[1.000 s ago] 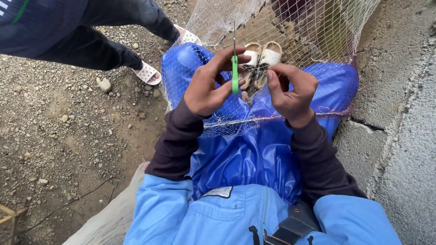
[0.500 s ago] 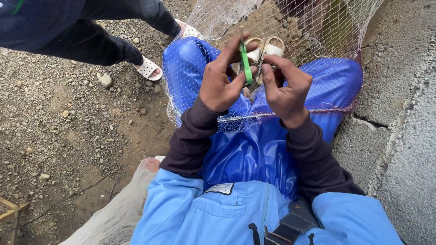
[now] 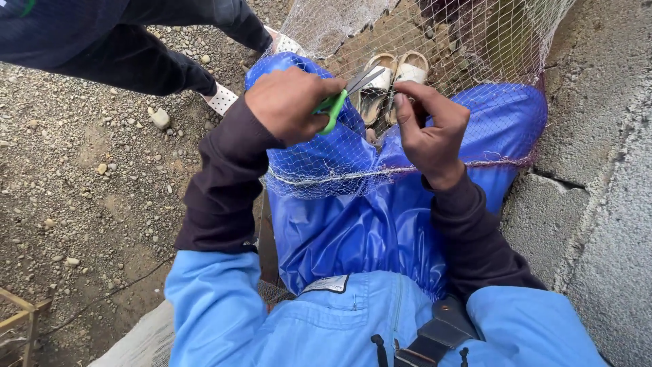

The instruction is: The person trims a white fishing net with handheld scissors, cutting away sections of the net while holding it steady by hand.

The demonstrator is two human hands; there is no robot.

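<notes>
Green scissor handles (image 3: 331, 109) mostly buried inside the left hand (image 3: 288, 102); only a loop and the blades poke out. Right hand (image 3: 429, 129) pinches the net (image 3: 353, 163), but the strand between its fingertips is too fine to make out. Sandals (image 3: 394, 75) show only in part, behind mesh and hands. The other person's dark trousers (image 3: 136, 41) run off the top edge, and the white shoe (image 3: 221, 99) is half covered. Wooden frame (image 3: 20, 319) clipped at the lower-left corner.
</notes>
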